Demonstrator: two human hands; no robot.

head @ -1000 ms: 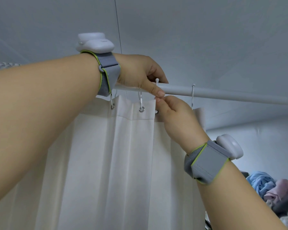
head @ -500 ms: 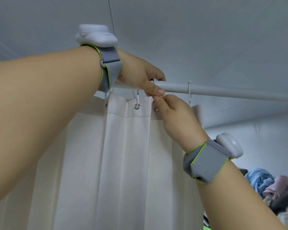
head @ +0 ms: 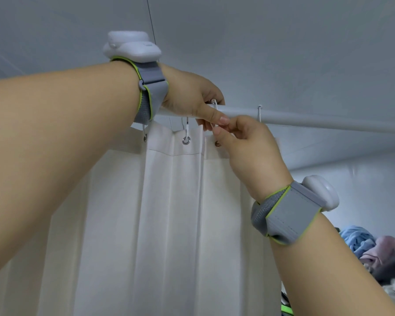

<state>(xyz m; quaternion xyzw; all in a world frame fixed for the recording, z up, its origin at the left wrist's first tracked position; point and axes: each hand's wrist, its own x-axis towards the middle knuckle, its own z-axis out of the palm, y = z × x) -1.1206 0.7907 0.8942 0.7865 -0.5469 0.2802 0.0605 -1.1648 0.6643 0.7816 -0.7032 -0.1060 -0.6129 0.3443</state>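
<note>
Under the rod [head: 306, 120] | left hand [head: 189, 96] and right hand [head: 253, 151] both pinch the thin hook [head: 214, 105] with curled fingers | hook hangs up-and-down | eyelet [head: 217, 144] sits just below, nearer right hand

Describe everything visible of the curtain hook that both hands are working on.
The hook is a thin white loop, wire or plastic, riding over the white rod. The left hand and right hand pinch its lower part, hiding its end above an eyelet of the curtain.
</note>
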